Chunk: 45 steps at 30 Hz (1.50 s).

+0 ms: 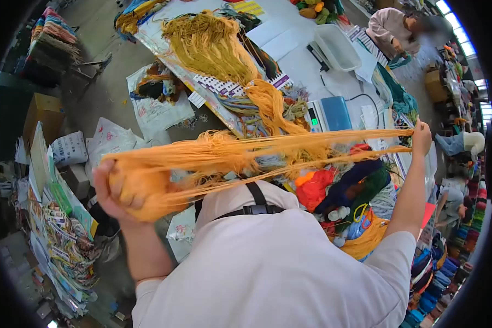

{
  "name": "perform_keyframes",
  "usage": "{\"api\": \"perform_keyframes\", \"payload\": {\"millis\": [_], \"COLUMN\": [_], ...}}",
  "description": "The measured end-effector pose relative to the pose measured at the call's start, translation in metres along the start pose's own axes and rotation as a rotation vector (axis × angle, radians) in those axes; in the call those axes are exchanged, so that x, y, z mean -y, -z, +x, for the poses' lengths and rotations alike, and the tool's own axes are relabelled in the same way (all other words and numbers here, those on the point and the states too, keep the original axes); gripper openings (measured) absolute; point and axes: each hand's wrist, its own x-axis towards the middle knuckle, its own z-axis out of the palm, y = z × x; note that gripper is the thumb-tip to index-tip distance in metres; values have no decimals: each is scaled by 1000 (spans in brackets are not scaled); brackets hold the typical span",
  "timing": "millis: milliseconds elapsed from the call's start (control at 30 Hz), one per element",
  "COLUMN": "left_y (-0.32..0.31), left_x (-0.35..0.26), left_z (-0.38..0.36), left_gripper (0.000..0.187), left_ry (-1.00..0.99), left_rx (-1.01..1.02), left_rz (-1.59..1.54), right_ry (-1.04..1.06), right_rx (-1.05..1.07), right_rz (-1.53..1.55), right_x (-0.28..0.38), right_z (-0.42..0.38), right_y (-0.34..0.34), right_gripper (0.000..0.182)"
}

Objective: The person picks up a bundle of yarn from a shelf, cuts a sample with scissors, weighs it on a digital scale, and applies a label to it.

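A long loop of orange yarn (273, 143) is stretched across the view between my two hands, over the cluttered table. My left hand (117, 188), slightly blurred, has its fingers wrapped into a thick bunch of the yarn at the left. At the right, my right hand (421, 136) is closed on the other end of the loop. Below the strands lie red yarn (315, 188) and dark blue yarn (347, 183). More orange yarn (270, 104) rests on the table behind the stretched loop, beside olive-gold yarn (202, 46).
A scale (315, 117) with a green display, a blue block (336, 113) and a white plastic tray (339, 46) are on the table (290, 52). A co-worker (393, 30) is at the far right. Stacked yarn samples (65, 235) stand at the left.
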Motion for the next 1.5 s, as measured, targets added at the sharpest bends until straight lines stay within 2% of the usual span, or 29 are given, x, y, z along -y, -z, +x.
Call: {"api": "perform_keyframes", "payload": {"millis": [33,67,133,167,233,333,400,467,533,600,667,767,833,867,933,967,1000,1033,1067,1100,1133,1167,1200,1233,1300,1367,1433,1467,1500], "left_y": [10,47,19,67,95,109,136,145,151,157,161,163,178,190,215,234,257,282,310,310,305,304,324,345,363,357,351,357,363], "left_x": [5,-14,13,1,3,19,24,38,49,64,91,142,176,194,226,244,257,268,278,281,285,288,294,300,311,312,311,314,314], "left_z": [3,2,44,30,37,56,60,64,65,70,79,94,98,98,94,91,85,79,73,72,74,75,72,68,69,71,74,73,70], "left_gripper": [29,33,31,34,34,35,37,38,36,33,32,31,31,27,20,16,16,17,19,19,21,24,32,32,36,43,44,43,43], "left_ry": [-57,-99,-602,-493,-459,-485,-498,-530,-482,-237,-155,74,215,347,551,455,484,511,423,431,504,573,487,491,91,162,339,160,158], "left_rx": [-9,36,-1131,-891,-730,-896,-870,-949,-872,-717,-707,-545,-446,-426,-426,-328,-382,-436,-421,-428,-541,-653,-517,-521,-255,-269,-292,-179,-191], "left_rz": [-118,-111,434,503,453,621,741,948,981,1014,961,1002,962,960,1003,1121,1110,1101,1216,1224,1147,1064,1271,1277,1620,1615,1631,1776,1771], "right_ry": [-13,-54,-62,-140,-141,-140,-138,-50,-60,-183,-285,-503,-420,-415,-100,-26,-20,91,209,208,223,266,254,293,333,387,377,366,375], "right_rx": [-21,-24,-45,-2,45,84,106,85,113,74,57,131,33,18,6,82,283,326,527,640,721,748,803,809,819,1045,1047,1043,1046], "right_rz": [31,-21,-49,-108,-168,-225,-232,-255,-284,-235,-212,-267,-229,-155,-63,57,206,269,256,332,299,406,466,470,476,320,341,362,355], "right_x": [-6,-12,-54,-30,-41,-43,-46,-69,-83,-97,-117,-145,-157,-130,-79,-34,37,60,102,144,181,211,237,263,293,307,309,309,305], "right_z": [-3,-11,-13,-28,-39,-51,-61,-67,-73,-80,-82,-88,-98,-106,-127,-144,-161,-186,-207,-228,-249,-263,-276,-281,-286,-289,-289,-288,-289], "right_y": [-6,-7,-27,-12,-16,-21,-28,-45,-57,-57,-54,-53,-74,-78,-113,-128,-120,-158,-169,-182,-200,-210,-228,-231,-244,-262,-267,-267,-272], "right_gripper": [36,35,33,34,36,35,35,34,33,32,32,34,35,34,33,31,29,28,30,31,33,35,32,29,26,21,21,21,21]}}
